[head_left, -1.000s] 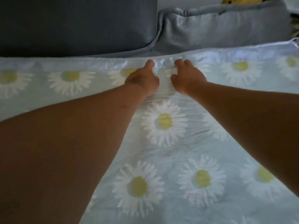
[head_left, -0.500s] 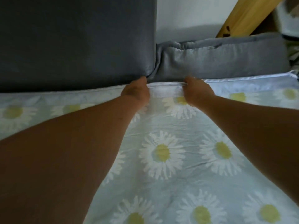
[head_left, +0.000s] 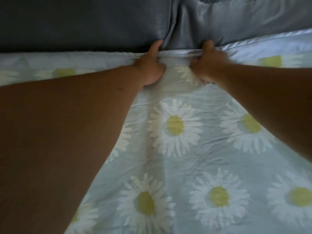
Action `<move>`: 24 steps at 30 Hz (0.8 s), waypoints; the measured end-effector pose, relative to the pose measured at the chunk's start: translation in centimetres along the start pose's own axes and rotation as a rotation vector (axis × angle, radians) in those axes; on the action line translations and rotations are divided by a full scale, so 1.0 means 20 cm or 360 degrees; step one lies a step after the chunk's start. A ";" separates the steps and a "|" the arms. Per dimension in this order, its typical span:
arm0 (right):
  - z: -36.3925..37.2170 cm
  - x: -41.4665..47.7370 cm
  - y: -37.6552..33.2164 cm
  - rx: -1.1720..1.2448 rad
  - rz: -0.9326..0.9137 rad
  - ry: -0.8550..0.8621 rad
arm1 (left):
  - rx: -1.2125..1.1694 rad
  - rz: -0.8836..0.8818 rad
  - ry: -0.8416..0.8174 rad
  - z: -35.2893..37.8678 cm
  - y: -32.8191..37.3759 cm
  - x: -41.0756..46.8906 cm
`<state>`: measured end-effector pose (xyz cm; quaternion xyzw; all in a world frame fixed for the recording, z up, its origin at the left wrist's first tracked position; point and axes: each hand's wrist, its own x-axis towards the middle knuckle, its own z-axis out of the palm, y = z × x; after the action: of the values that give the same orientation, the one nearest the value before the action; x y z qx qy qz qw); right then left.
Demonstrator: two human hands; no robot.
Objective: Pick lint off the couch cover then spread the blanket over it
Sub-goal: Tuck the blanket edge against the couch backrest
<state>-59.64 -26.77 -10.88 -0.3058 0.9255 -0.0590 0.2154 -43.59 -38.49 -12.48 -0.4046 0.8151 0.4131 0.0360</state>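
A pale blue blanket (head_left: 194, 168) printed with white and yellow daisies lies spread over the couch seat and fills most of the view. Its far hem runs along the foot of the grey couch back (head_left: 84, 22). My left hand (head_left: 151, 65) grips that hem at the centre, with one finger pointing up against the back cushion. A short way to the right, my right hand (head_left: 208, 62) is closed on the same hem and looks blurred. The hem between the hands is bunched into a fold. The couch cover under the blanket is hidden.
A lighter, shiny grey cushion (head_left: 236, 22) stands against the couch back on the right, meeting the darker cushion just above my hands. My bare forearms cross the lower left and right of the view.
Both hands have carried the blanket's hem away from me, up to the foot of the couch back. They have moved slightly apart, and the view has tilted down.
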 end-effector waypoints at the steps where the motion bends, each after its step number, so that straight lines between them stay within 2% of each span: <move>1: 0.00 -0.01 0.02 0.0096 -0.0029 0.0035 | 0.0138 0.0034 -0.0008 0.01 0.00 -0.02; 3: -0.01 -0.03 0.05 0.0257 -0.0098 0.0134 | 0.0562 0.0124 0.0042 0.04 0.01 -0.08; 5: 0.03 -0.11 0.09 0.0131 -0.0227 0.0221 | 0.0822 0.0194 0.0101 0.08 0.00 -0.20; 9: 0.18 -0.48 0.09 -0.0357 -0.0399 0.0266 | 0.0901 0.0246 0.0034 0.17 -0.07 -0.55; 13: 0.37 -0.98 0.05 -0.0337 -0.0421 0.0092 | 0.0835 0.0342 -0.0054 0.26 -0.11 -1.00; 17: 0.52 -1.50 0.06 -0.0313 -0.0418 -0.0001 | 0.0730 0.0246 -0.0168 0.41 -0.22 -1.56; 19: 0.58 -1.74 0.09 -0.0305 -0.0416 -0.0061 | 0.0731 0.0224 -0.0288 0.46 -0.29 -1.84; 21: 0.64 -1.99 0.13 -0.0321 -0.0380 -0.0152 | 0.0882 0.0285 -0.0526 0.51 -0.37 -2.09; 24: 0.71 -2.37 0.18 -0.0377 -0.0230 -0.0361 | 0.1005 0.0308 -0.0773 0.53 -0.47 -2.42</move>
<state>-21.24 4.45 -7.30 -0.3994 0.8714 0.0700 0.2760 -7.57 -3.74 -6.55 -0.1858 0.9039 0.2276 0.3109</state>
